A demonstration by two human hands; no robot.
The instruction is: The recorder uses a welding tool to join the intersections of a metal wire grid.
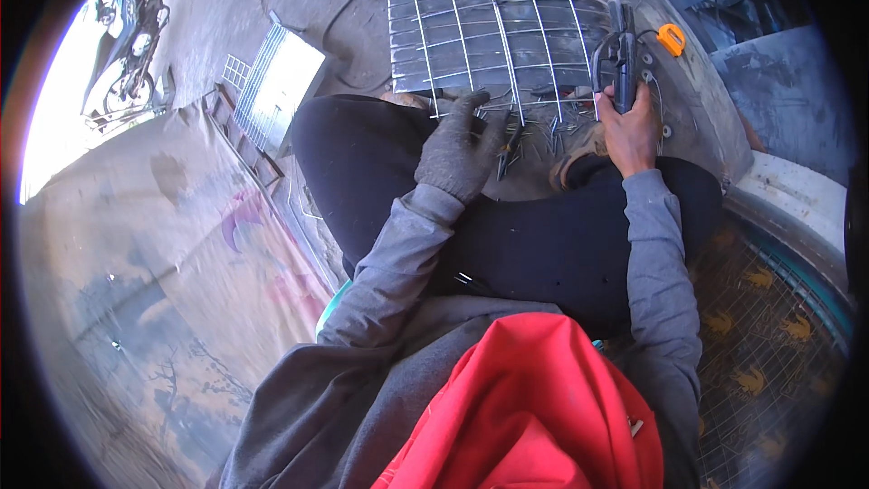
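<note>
My left hand [459, 152], in a grey work glove, reaches to the near edge of a wire mesh grid [493, 14], its fingers apart and close to the wire ends. Beside those fingers lies a dark slim tool [509, 152], perhaps pliers, partly hidden by the glove. My bare right hand [629, 131] is closed round the lower end of a long black tool [623, 50] with a curved side lever, held at the grid's right edge. Its exact kind is unclear. The grid rests over a dark flat plate [398, 54]. Several short metal rods [552, 136] lie scattered below it.
An orange tape measure [671, 40] sits right of the black tool. A cable [330, 9] loops across the floor. To the left stand a light panel with wire mesh [285, 81] and a motorbike [136, 36]. A pale printed sheet [154, 272] spreads at lower left.
</note>
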